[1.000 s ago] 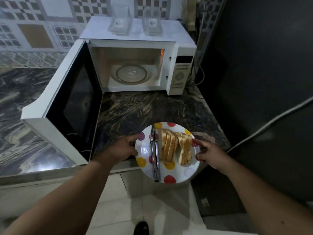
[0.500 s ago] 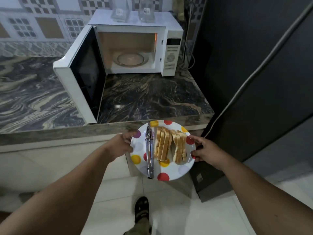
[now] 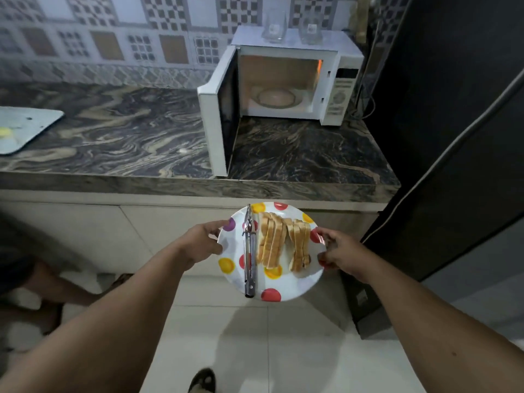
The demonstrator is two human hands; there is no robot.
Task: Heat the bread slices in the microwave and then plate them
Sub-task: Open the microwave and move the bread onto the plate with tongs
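White polka-dot plate (image 3: 286, 285) with bread slices (image 3: 280, 241) and tongs (image 3: 249, 251) now farther from open microwave (image 3: 283, 80); left hand (image 3: 200, 241) and right hand (image 3: 340, 251) grip its rim, fingertips beneath hidden

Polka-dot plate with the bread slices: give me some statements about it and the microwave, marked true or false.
1. Both hands hold the white polka-dot plate by its rim: left hand, right hand. True.
2. The plate rests on the marbled countertop. False: it is held in front of the counter, over the floor.
3. Metal tongs lie left of the bread slices. True.
4. The white microwave is closed. False: its door stands open.
5. The microwave's glass turntable holds bread. False: it is bare.
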